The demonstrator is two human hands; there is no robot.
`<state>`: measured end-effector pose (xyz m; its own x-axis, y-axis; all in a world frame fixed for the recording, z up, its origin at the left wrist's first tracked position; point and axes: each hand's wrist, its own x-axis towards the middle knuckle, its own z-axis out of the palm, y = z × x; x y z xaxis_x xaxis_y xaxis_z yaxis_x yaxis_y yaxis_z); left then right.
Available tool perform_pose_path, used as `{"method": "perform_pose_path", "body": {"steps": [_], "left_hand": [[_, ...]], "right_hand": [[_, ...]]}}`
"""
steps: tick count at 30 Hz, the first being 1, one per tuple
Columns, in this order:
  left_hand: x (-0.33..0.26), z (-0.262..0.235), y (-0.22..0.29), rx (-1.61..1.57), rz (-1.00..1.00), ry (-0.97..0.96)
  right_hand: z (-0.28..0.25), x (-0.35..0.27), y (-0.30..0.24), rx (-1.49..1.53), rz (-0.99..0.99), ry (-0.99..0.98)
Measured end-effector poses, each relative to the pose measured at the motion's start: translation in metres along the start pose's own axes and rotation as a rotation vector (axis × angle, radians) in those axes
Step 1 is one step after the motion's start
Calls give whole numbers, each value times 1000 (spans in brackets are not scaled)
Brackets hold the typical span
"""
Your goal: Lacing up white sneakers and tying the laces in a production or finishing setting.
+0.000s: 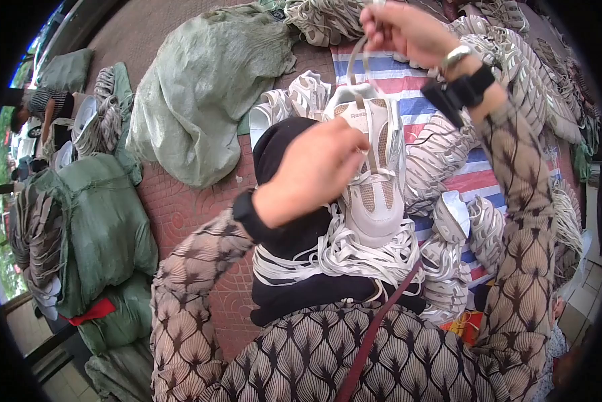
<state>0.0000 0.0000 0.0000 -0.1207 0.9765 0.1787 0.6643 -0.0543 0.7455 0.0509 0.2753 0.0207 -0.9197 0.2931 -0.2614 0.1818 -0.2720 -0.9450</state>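
Observation:
A beige and white sneaker upper (374,218) with tan mesh panels lies on my lap, toe toward me. My left hand (318,167) is closed over its lacing area, fingertips pinched together; what they hold, if anything, is hidden. Raised beyond the shoe's collar, my right hand (408,30) pinches a pale shoelace (358,50) that hangs in a loop toward the shoe. A loose bundle of white shoelaces (334,258) is draped across my black-clad legs, under the toe.
Rows of similar uppers (441,154) rest on a striped red, white and blue sheet (475,177) at the right. Green woven sacks (194,94) stand on the red paved ground (180,208). Another person (46,110) is at the far left. A dark red strap (381,321) crosses my lap.

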Motion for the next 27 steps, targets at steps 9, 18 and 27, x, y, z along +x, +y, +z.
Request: {"method": "perform_pose_path", "body": {"steps": [9, 18, 27], "left_hand": [[26, 40, 13, 337, 164, -104], [35, 34, 36, 800, 179, -275], [-11, 48, 56, 471, 11, -138]], "right_hand": [[31, -40, 17, -140, -135, 12], [22, -49, 5, -27, -241, 58], [26, -50, 1, 6, -328, 107]]}}
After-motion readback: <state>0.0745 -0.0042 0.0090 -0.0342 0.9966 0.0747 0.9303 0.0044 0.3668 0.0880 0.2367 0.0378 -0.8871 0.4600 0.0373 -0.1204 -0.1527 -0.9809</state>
